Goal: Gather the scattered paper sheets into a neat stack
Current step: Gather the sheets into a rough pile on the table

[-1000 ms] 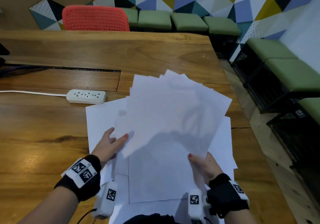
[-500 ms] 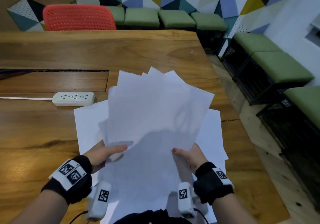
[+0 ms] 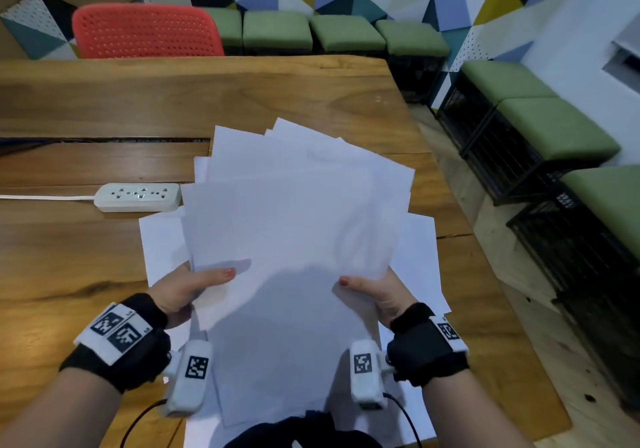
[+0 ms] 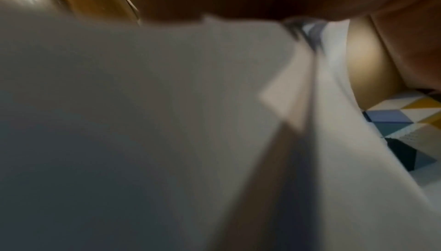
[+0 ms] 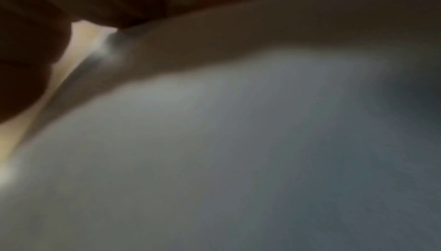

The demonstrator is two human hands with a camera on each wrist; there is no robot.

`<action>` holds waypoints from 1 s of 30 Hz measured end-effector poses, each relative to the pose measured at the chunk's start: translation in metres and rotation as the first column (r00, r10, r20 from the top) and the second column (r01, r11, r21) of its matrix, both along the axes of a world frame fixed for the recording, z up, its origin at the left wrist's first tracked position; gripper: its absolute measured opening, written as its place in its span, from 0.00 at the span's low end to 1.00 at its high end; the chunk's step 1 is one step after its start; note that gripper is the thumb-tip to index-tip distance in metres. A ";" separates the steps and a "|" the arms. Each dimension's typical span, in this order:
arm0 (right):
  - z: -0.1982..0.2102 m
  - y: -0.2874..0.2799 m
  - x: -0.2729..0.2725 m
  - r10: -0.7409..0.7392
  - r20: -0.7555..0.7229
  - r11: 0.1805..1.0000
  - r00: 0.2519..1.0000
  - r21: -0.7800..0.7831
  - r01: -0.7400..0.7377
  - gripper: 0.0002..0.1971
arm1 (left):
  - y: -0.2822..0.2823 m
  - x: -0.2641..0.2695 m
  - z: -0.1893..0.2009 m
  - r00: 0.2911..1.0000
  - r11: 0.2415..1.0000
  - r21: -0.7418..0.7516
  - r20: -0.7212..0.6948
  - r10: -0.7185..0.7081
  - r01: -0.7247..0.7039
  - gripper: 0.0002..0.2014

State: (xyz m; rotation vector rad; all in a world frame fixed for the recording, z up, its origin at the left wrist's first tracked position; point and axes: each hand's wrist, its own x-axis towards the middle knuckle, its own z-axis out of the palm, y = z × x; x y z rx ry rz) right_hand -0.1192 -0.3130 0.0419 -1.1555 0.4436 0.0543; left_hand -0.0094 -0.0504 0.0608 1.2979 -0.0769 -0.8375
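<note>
A fanned bundle of white paper sheets [image 3: 294,226] is held up above the wooden table [image 3: 207,94]. My left hand [image 3: 187,288] grips its left edge, thumb on top and fingers hidden behind. At the right edge my right hand [image 3: 374,292] grips the same bundle in the same way. More white sheets [image 3: 159,240] lie flat on the table beneath, showing at the left and at the right [image 3: 422,257]. Both wrist views are blurred and filled by paper [image 4: 143,123] [image 5: 238,161].
A white power strip [image 3: 138,197] with its cord lies on the table left of the sheets. A red chair [image 3: 145,30] stands at the far side. Green stools on black crates [image 3: 540,129] line the right; the table's right edge is close.
The two hands have drawn closer together on the bundle, and its sheets overlap more squarely. My view has shifted a little to the right.
</note>
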 end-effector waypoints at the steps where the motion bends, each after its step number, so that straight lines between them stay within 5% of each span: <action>1: 0.001 -0.002 0.002 -0.035 0.011 0.999 0.999 -0.001 0.035 0.19 | 0.000 0.001 0.001 1.000 1.000 0.000 0.003 -0.004 0.004 0.46; 5: 0.000 0.000 0.007 -0.099 -0.029 0.991 0.995 -0.089 0.097 0.16 | -0.006 -0.001 -0.008 1.000 0.997 0.068 -0.007 0.024 -0.024 0.47; 8: -0.007 0.003 0.005 -0.052 -0.108 0.985 0.993 -0.171 0.033 0.23 | 0.000 -0.008 -0.028 0.999 0.984 0.174 -0.018 0.045 -0.041 0.45; 11: -0.020 -0.003 0.002 -0.063 -0.211 0.975 0.975 -0.221 0.016 0.26 | 0.009 -0.009 -0.044 0.990 0.959 0.247 0.028 0.137 -0.140 0.33; 13: -0.027 -0.013 -0.002 -0.215 -0.280 0.944 0.936 -0.306 0.125 0.24 | 0.016 -0.007 -0.053 0.975 0.929 0.293 0.071 0.212 -0.224 0.24; 16: -0.031 -0.045 -0.012 -0.505 -0.297 0.690 0.810 -0.702 0.173 0.21 | 0.030 -0.004 -0.065 0.949 0.894 0.322 0.072 0.306 -0.313 0.16; 19: -0.028 -0.073 -0.024 -0.655 -0.379 0.531 0.654 -0.846 0.041 0.29 | 0.040 -0.007 -0.071 0.932 0.884 0.317 0.005 0.361 -0.344 0.11; 21: -0.029 -0.083 -0.026 -0.653 -0.445 0.539 0.613 -0.842 -0.037 0.31 | 0.041 -0.008 -0.072 0.928 0.895 0.294 -0.061 0.368 -0.335 0.09; 25: -0.042 -0.086 -0.020 -0.537 -0.498 0.567 0.680 -0.811 -0.146 0.25 | 0.037 -0.003 -0.074 0.911 0.896 0.272 -0.121 0.393 -0.350 0.18; 30: -0.047 -0.073 -0.015 -0.397 -0.532 0.660 0.747 -0.732 -0.170 0.23 | 0.032 -0.005 -0.072 0.921 0.908 0.268 -0.138 0.365 -0.321 0.11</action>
